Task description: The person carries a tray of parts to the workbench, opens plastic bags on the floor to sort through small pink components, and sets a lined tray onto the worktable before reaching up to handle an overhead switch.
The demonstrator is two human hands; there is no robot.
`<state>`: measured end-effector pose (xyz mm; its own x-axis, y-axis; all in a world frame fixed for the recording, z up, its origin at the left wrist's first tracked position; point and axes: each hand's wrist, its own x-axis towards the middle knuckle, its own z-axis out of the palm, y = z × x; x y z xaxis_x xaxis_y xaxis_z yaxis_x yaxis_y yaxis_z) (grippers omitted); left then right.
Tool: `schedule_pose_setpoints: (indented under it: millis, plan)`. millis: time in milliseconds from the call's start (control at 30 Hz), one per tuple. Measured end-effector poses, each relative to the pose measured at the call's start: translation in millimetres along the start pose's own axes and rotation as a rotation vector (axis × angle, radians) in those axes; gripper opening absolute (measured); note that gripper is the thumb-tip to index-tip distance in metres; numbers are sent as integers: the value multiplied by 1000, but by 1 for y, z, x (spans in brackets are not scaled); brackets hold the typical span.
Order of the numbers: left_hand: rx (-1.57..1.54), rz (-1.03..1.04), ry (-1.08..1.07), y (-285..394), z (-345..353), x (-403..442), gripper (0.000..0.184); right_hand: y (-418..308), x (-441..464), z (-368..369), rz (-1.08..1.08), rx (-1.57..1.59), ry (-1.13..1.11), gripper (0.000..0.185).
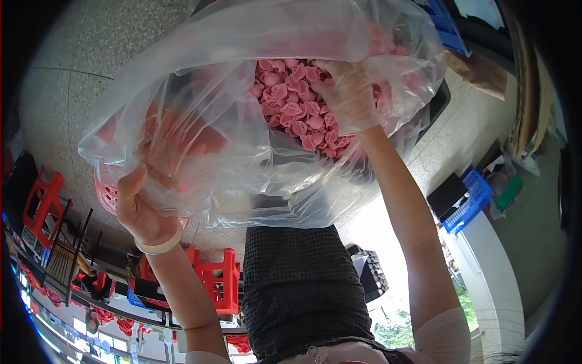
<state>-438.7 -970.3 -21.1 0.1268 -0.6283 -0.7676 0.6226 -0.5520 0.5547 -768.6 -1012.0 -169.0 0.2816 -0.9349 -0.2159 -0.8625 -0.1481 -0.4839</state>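
A large clear plastic bag [242,164] spreads in front of me, its mouth pulled wide. Inside it lies a heap of small pink rose-like pieces [291,103], some cupped and some round. My left hand [145,203], with a pale bracelet on the wrist, is closed on the bag's near left edge, thumb outside and fingers behind the film. Seen partly through the plastic, my right hand [348,97] rests at the right side of the heap with its fingers apart, touching the pieces. Its fingertips are partly hidden.
A pink perforated basket [107,189] shows under the bag's left side. Red stools [221,280] stand beyond at lower left. A blue crate [470,197] and leaning cardboard [526,91] are at right. A black crate [370,273] stands behind me on the floor.
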Motion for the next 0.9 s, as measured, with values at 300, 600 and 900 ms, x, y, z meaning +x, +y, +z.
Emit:
schedule_pose_setpoints:
  millis: [300, 600, 900]
  plan:
    - [726, 413, -60, -27, 19, 14, 76, 33, -60, -89, 126, -246, 220, 66]
    - [1098, 240, -29, -99, -17, 37, 62, 76, -116, -164, 281, -263, 441, 76]
    - [553, 152, 96, -54, 116, 95, 60, 26, -36, -45, -69, 265, -23, 32]
